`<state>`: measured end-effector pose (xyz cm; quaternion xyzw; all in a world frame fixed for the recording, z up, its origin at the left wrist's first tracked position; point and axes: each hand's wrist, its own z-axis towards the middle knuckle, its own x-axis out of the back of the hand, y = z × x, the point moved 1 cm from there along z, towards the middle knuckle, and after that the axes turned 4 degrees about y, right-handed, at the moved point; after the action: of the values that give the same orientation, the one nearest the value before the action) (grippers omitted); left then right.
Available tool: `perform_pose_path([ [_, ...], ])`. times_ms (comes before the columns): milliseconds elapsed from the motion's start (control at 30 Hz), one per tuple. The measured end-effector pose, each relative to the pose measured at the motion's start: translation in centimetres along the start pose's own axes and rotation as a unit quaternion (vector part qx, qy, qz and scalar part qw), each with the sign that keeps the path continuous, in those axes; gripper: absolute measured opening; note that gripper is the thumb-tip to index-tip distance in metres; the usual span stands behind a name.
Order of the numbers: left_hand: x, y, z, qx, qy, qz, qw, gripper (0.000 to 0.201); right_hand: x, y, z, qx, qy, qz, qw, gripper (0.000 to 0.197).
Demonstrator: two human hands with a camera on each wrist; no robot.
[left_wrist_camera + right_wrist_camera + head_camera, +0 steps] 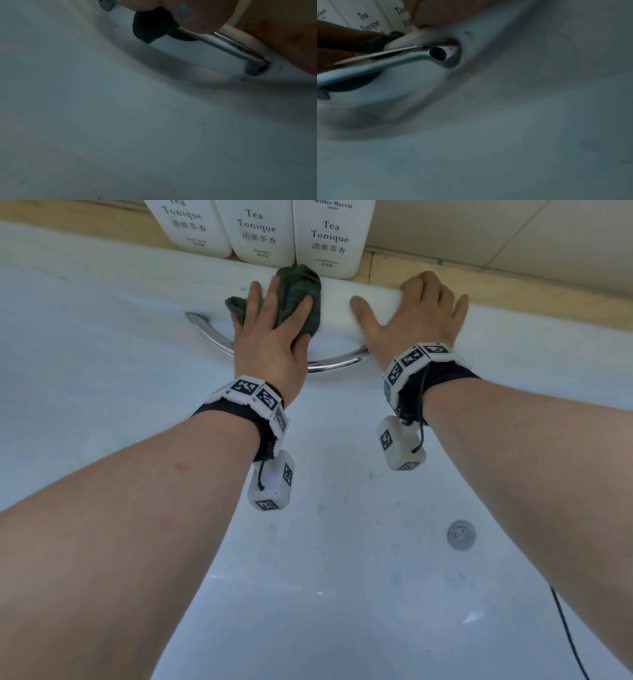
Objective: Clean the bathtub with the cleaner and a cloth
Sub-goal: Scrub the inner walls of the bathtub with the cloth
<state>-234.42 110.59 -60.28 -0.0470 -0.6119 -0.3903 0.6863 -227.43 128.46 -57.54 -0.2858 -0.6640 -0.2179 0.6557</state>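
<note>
we judge the wiping step is in hand: our left hand (270, 337) presses the dark green cloth (298, 292) flat-fingered onto the far rim of the bathtub (102, 371), at about twelve o'clock from us, just below the bottles and above the chrome grab handle (212, 335). our right hand (416, 309) lies spread at one o'clock, fingers draped over the same rim and holding nothing, seemingly a brace. the next move likely calls for firm pressure while we slide the cloth along the rim and around the handle without knocking a bottle (bluish specks dot the tub floor, so that area probably awaits wiping). we count one cloth, one handle, three white bottles (329, 234), one drain (460, 534); no cleaner is in view.
</note>
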Motion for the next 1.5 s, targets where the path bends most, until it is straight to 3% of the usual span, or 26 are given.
perform_pose_path([
  [167,-0.2,0.0,-0.2,-0.002,0.01,0.005,1.0,0.041,-1.1,-0.9,0.5,-0.052,0.07,-0.004,0.996,0.068],
  [333,0.2,0.4,-0.1,-0.003,-0.003,0.009,1.0,0.042,-1.4,-0.8,0.4,-0.054,0.11,0.008,0.992,0.064],
  [533,0.6,2.4,0.2,0.047,-0.061,0.026,0.997,0.049,-1.3,-0.9,0.2,-0.051,0.124,0.025,0.991,0.061],
  [700,0.3,5.5,0.8,-0.05,-0.13,0.059,0.989,0.047,-1.4,-0.8,0.2,-0.052,0.123,0.026,0.991,0.058],
  [800,0.5,5.1,0.9,-0.063,-0.148,0.056,0.985,0.045,-1.3,-0.8,0.1,-0.051,0.123,0.026,0.991,0.058],
  [1133,2.9,-1.6,1.7,-0.038,-0.115,0.068,0.99,0.044,-1.4,-0.8,0.0,-0.047,0.144,0.017,0.988,0.056],
  [1267,2.3,-0.1,1.7,-0.009,-0.104,0.074,0.992,0.046,-1.5,-0.7,0.0,-0.046,0.138,0.006,0.989,0.057],
  [1500,1.0,2.9,1.1,-0.023,-0.121,0.071,0.99,0.047,-1.6,-0.6,0.0,-0.05,0.148,0.005,0.988,0.056],
])
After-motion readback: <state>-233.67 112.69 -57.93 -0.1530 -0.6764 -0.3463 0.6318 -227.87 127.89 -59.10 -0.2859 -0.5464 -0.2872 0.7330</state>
